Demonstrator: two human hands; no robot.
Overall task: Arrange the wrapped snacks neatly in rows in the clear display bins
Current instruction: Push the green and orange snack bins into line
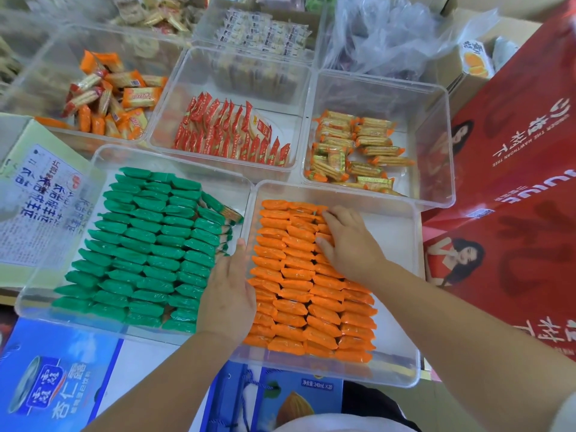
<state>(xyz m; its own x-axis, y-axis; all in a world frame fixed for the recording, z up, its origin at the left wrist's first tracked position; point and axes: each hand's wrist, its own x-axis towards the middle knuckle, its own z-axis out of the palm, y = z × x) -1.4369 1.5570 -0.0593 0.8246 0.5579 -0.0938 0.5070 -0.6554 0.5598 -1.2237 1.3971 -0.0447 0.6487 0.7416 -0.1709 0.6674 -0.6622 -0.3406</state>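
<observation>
Red carton (517,188) is reading "UNDER THE HAWTHORN TREE", blue carton (299,397) "240mL×20". Orange snacks (296,291) are sitting in tight rows in the near right bin (396,238). Right hand (349,241) grip is pinching the far-end packs. Left hand (229,294) is lying flat on the bin's left edge, fingers straight.

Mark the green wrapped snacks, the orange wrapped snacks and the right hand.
green wrapped snacks (149,254): head view, middle of the rows.
orange wrapped snacks (296,288): head view, a middle pack.
right hand (350,244): head view, back of hand.
</observation>
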